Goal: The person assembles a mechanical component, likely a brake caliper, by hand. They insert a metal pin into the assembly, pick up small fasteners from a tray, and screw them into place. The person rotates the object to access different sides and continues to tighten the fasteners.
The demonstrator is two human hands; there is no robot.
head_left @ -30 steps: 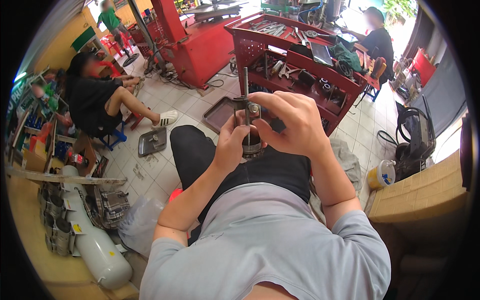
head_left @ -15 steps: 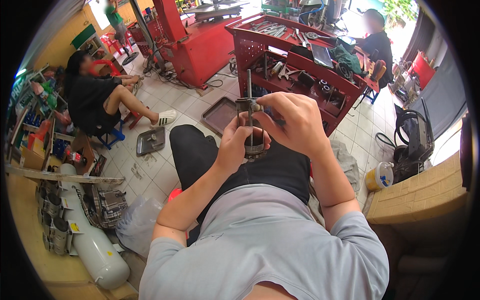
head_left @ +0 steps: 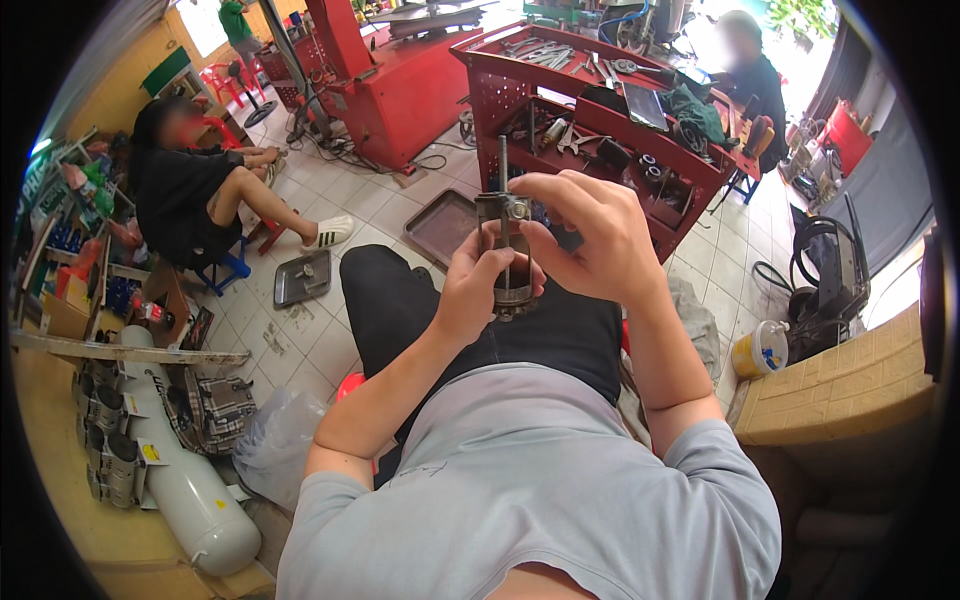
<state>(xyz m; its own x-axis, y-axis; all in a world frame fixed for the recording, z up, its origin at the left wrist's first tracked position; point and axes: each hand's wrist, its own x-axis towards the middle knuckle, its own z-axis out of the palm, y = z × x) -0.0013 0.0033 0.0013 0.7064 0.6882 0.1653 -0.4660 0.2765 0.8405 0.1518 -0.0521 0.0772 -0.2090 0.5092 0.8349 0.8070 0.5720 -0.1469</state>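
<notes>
My left hand is closed around a dark metal part held above my lap. The part has a ring-like lower end and a flat upper plate, and a long threaded rod stands up through it. A small round shiny bolt head or nut sits at the upper plate. Beside it, my right hand has its index finger and thumb spread apart around that piece, with nothing visibly gripped. My left fingers and palm hide some of the part's middle.
A red tool cart with wrenches stands ahead. Metal trays lie on the tiled floor. One person sits at the left, another at the far right. A white bucket is on the right, a pale gas cylinder on the left.
My right thumb and index finger have parted from the small round piece and moved slightly right. The metal part has shifted slightly in my left hand's grip.
</notes>
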